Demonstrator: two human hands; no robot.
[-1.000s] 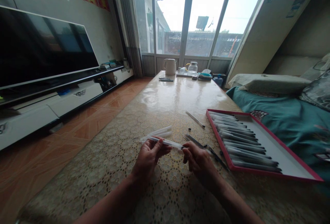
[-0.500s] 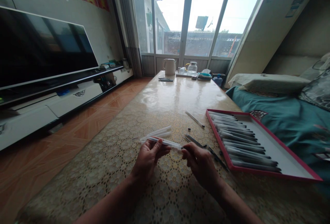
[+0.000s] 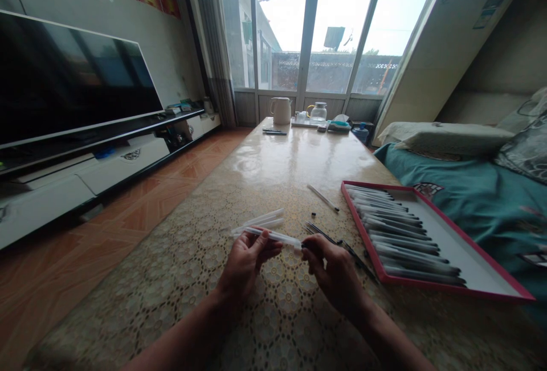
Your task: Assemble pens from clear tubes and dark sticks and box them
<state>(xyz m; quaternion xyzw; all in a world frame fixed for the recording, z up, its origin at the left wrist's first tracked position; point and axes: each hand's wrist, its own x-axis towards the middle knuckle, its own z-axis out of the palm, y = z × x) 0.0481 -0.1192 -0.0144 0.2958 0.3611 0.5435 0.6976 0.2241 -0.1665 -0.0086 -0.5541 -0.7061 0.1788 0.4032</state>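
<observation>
My left hand (image 3: 245,260) is closed around a translucent white pen barrel (image 3: 282,237), thumb on top, the barrel slanting slightly down to the right. At its right end, my right hand (image 3: 333,263) pinches the small black end piece (image 3: 303,245), mostly hidden by the fingers. Just beyond the left hand lie several loose clear barrels (image 3: 267,217). Thin dark refills (image 3: 321,232) lie behind the right hand, partly covered by it. A small black cap (image 3: 313,214) and a single white pen (image 3: 323,198) with a dark end lie farther back.
To the right stands a shallow pink-rimmed box lid (image 3: 461,292) with a row of pens (image 3: 397,228). At the table's far end are a beige jug (image 3: 281,111), a glass pot (image 3: 318,113), a tissue pack (image 3: 339,125) and dark pens (image 3: 274,131).
Both hands stay almost in place on the pen. The right fingers shift very slightly at its black end.
</observation>
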